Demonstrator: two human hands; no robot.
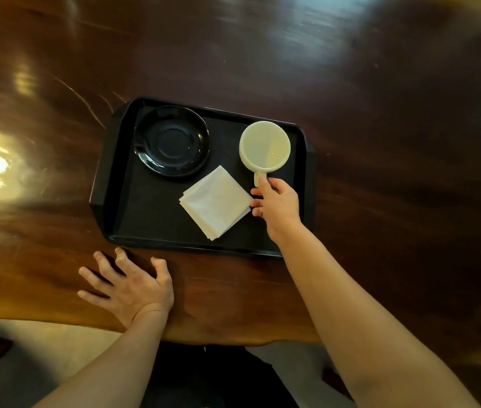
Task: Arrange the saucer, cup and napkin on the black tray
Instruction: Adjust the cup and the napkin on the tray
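Dark polished wood runs under everything, a table (380, 98) throwing back patches of lamplight at the left of the frame. Nearest, at lower left, the left hand (128, 285) lies flat on the wood with its fingers spread, holding nothing, just short of the tray's near edge. To its right the right hand (276, 206) reaches onto the black tray (106, 184), thumb and forefinger pinched on the handle of the cup (264, 147).

In the middle of the frame, on the tray's near half, the white napkin (215, 203) sits folded, turned corner-on like a diamond, just beside the right hand's knuckles. Further back, the cup stands upright and looks empty at the tray's upper right; the black saucer (171, 140) lies bare at its upper left, well apart from the cup.

By my reckoning the job is well along: all three things are on the tray. What may remain is setting the cup on the saucer and squaring the napkin.

The count: one tray, one saucer, one cup, one napkin stack, two hands.
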